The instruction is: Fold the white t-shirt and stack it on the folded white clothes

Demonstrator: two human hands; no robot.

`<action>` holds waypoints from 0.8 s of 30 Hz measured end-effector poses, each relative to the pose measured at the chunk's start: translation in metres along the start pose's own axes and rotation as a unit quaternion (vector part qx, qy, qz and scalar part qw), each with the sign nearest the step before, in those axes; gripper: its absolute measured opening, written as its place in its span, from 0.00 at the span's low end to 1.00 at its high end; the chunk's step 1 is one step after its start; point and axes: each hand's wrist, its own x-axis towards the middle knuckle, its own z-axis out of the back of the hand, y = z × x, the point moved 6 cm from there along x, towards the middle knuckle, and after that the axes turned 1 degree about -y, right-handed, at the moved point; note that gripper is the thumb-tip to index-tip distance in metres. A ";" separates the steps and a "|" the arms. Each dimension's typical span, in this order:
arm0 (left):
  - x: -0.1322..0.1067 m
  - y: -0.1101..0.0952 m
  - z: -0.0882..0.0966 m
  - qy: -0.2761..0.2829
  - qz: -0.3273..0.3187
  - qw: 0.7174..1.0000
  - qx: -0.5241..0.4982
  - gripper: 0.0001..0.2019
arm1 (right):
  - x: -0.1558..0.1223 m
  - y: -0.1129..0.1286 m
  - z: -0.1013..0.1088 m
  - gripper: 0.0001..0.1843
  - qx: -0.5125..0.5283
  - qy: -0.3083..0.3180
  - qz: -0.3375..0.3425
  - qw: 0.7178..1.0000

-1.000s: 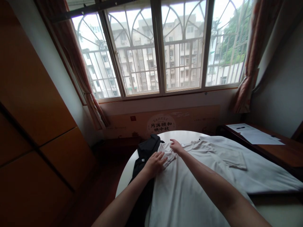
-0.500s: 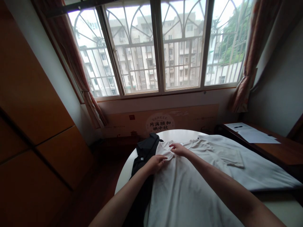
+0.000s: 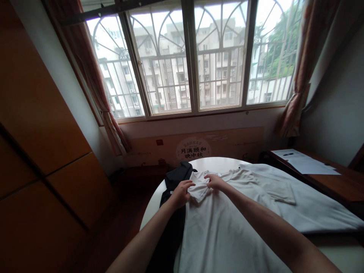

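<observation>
Two bare hands met over the white shirt (image 3: 217, 227), which lay along the black garment (image 3: 173, 232), just right of it, long axis running near to far. The left hand (image 3: 181, 195) was nearer that garment, at the sleeve (image 3: 199, 191); the right hand (image 3: 216, 183) was farther from it. Fingers bent, whether either pinched cloth I couldn't tell.

Shirt (image 3: 222, 227) cropped below, black garment (image 3: 176, 176) partly hidden
</observation>
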 end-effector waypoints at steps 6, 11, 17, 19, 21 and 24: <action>-0.014 -0.011 0.006 0.083 -0.084 0.977 0.175 0.27 | 0.003 -0.006 0.008 0.32 0.003 -0.025 0.008 1.000; -0.014 -0.042 -0.013 0.109 -0.184 0.951 0.225 0.14 | 0.006 0.013 0.007 0.26 0.008 -0.050 0.074 0.996; -0.009 -0.052 -0.025 0.136 -0.139 0.954 0.227 0.10 | -0.010 0.038 -0.017 0.20 0.017 0.010 0.191 0.981; -0.013 -0.049 -0.024 0.145 -0.137 0.956 0.214 0.07 | -0.021 0.040 -0.021 0.16 0.009 0.027 0.228 0.973; -0.016 -0.046 -0.022 0.152 -0.139 0.958 0.197 0.06 | -0.029 0.040 -0.021 0.13 -0.001 0.035 0.251 0.967; -0.014 -0.041 -0.013 0.115 -0.116 0.969 0.187 0.08 | -0.029 0.040 -0.017 0.16 -0.015 0.018 0.257 0.966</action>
